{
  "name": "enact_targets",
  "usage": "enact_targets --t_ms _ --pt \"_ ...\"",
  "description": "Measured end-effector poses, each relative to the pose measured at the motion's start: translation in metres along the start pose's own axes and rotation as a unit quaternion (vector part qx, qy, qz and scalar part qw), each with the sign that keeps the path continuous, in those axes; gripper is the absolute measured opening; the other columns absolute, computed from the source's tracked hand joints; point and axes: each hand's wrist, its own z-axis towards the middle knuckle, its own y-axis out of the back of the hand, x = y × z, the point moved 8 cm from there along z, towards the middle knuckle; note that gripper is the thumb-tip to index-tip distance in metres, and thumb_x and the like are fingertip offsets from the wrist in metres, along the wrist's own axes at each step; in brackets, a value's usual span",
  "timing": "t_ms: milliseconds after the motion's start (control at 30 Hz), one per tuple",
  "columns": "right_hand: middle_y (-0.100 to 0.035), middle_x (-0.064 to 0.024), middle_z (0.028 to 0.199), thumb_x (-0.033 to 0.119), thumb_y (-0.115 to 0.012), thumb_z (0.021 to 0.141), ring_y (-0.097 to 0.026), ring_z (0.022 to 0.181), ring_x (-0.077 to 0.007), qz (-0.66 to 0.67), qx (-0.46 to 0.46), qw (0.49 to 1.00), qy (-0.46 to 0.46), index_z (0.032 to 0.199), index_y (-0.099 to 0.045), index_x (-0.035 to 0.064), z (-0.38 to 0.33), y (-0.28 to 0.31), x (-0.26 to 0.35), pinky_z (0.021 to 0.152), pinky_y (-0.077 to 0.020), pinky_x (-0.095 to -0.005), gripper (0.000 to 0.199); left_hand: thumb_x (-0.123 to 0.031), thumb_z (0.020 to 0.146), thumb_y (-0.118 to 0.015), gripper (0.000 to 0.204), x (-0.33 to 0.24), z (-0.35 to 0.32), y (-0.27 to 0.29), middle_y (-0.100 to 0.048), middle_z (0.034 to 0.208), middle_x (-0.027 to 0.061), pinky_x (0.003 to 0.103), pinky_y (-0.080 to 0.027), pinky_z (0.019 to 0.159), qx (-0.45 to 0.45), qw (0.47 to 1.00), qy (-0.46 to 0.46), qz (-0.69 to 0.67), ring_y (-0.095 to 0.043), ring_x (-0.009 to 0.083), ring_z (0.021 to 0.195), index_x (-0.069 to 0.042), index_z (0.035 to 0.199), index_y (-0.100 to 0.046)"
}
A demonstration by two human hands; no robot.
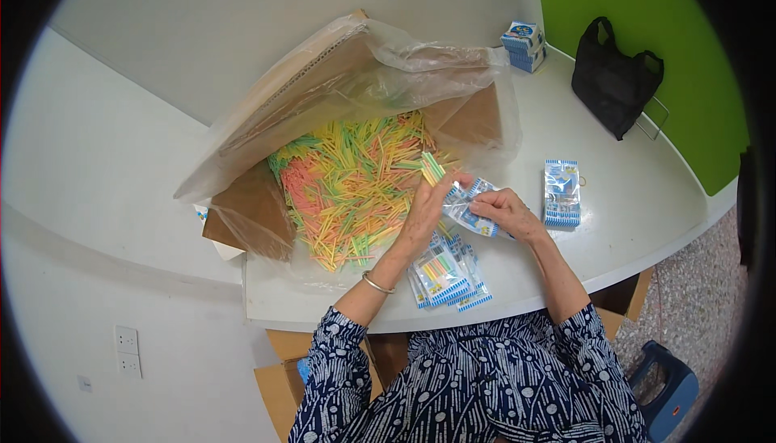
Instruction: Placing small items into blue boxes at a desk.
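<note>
Where fingers (449, 187) overlap, pouch (473, 215) mouth hidden.

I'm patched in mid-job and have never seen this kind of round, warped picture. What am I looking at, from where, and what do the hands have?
This is one view, from a wide fisheye camera worn on a person's head, looking down; that is why straight edges bend. There is no machine, only two bare hands. The left hand grips a small bundle of coloured sticks in its fingers. The right hand holds a small clear packet with blue edges next to the bundle. On the white table stands an open cardboard box lined with clear plastic, full of loose sticks in pink, yellow, green and orange. Filled packets lie under the hands, a stack of packets to the right, small blue boxes and a black bag behind.
</note>
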Motion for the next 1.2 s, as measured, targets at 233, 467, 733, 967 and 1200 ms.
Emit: enact_targets --t_ms 233,467,733,967,1200 --pt "-0.060 0.0017 0.077 0.021 -0.061 0.090 -0.050 0.072 -0.0044 -0.041 -0.041 0.998 0.038 0.091 -0.067 -0.0019 0.002 0.007 0.003 0.065 -0.0408 -0.0213 0.024 -0.027 0.099 -0.039 0.036 0.014 -0.001 0.000 -0.062 0.107 0.0093 0.028 -0.044 0.088 0.011 0.986 0.074 -0.146 -0.058 0.0156 0.098 0.000 0.113 -0.057" --pt "-0.062 0.0018 0.082 0.017 -0.060 0.090 -0.052 0.078 -0.0050 -0.032 -0.056 0.997 0.034 0.095 -0.067 -0.0031 0.004 0.005 0.004 0.070 -0.0423 -0.0212 0.022 -0.028 0.096 -0.050 0.034 0.005 0.002 0.014 -0.062 0.103 0.0126 0.030 -0.045 0.079 -0.018 0.997 -0.053 0.060 -0.059 0.0186 0.094 -0.002 0.117 -0.050" --pt "-0.063 -0.0002 0.083 0.021 -0.065 0.087 -0.053 0.075 -0.0041 0.113 -0.057 0.989 0.072 0.095 -0.068 -0.0031 0.003 -0.006 0.016 0.064 -0.0415 -0.0199 0.025 -0.011 0.091 -0.056 0.023 0.004 0.007 0.009 -0.062 0.106 0.0073 0.027 -0.047 0.082 0.017 0.989 -0.029 0.143 -0.056 0.0138 0.102 0.000 0.111 -0.057" --pt "-0.065 0.0008 0.076 0.017 -0.069 0.083 -0.056 0.069 -0.0028 -0.013 0.020 0.999 -0.038 0.085 -0.069 -0.0001 -0.003 -0.007 0.001 0.056 -0.0410 -0.0182 0.017 -0.006 0.083 -0.066 0.036 -0.002 0.007 -0.001 -0.060 0.106 0.0059 0.026 -0.046 0.084 0.019 0.999 -0.034 0.016 -0.055 0.0119 0.102 -0.002 0.115 -0.051" --pt "-0.065 0.0002 0.079 0.025 -0.072 0.081 -0.054 0.071 -0.0031 -0.042 0.045 0.997 -0.038 0.088 -0.069 -0.0007 -0.007 -0.014 0.007 0.059 -0.0404 -0.0218 0.027 -0.007 0.081 -0.068 0.037 -0.008 0.002 -0.001 -0.060 0.105 0.0053 0.026 -0.043 0.088 0.057 0.998 -0.022 0.032 -0.054 0.0114 0.103 -0.002 0.113 -0.050"
